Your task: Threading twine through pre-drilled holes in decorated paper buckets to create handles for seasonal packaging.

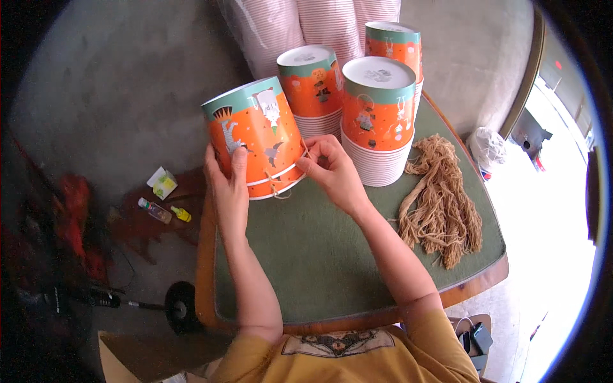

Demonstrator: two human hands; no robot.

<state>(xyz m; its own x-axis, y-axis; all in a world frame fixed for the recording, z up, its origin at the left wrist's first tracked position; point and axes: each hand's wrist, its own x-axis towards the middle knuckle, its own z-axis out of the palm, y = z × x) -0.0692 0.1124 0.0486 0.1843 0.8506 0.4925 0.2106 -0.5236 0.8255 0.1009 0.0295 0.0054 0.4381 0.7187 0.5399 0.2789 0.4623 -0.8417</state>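
Note:
My left hand [227,188] grips the side of an orange paper bucket [258,124] with a green band and cartoon figures. It is held upside down and tilted above the table, with a second rim just below the first. Short lengths of tan twine [276,185] hang by the rims. At the bucket's right edge, my right hand [335,173] pinches a twine end between thumb and fingers. Upside-down stacks of the same buckets stand beyond: a near one [377,124], one behind on the left [311,83] and one at the back right [399,45].
A loose bundle of tan twine [447,204] lies on the right of the green-topped table [306,274]. Plastic-wrapped stacks of pale cups [329,32] stand at the back. On the left, a bottle [154,210] and a dark weight plate [182,307] sit below the table; a white bag [487,148] is at right.

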